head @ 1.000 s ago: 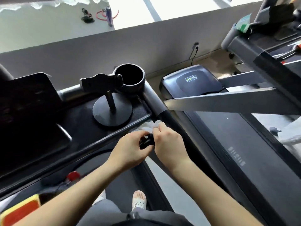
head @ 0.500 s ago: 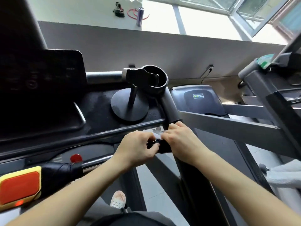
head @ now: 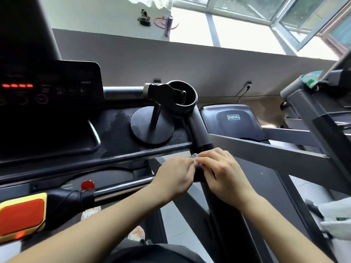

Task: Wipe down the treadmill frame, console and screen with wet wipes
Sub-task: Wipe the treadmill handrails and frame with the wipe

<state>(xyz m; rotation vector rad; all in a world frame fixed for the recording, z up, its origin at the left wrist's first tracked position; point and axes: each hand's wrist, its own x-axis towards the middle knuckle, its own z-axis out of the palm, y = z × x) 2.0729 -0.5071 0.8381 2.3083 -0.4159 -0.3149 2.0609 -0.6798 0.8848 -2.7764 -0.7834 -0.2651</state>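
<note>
Head view. Tilted upward over the last second, now taking in the lit screen (head: 47, 88) and the console (head: 117, 128). Both hands kept at the right handrail (head: 195, 128) throughout, so wiping is judged confined to this rail, with screen and console probably yet to do. Left hand (head: 174, 175) and right hand (head: 224, 171) knuckles-up, fingertips meeting, together pinching a crumpled wet wipe (head: 195, 156). Wipe barely showing between them, against the rail just below the console edge.
</note>
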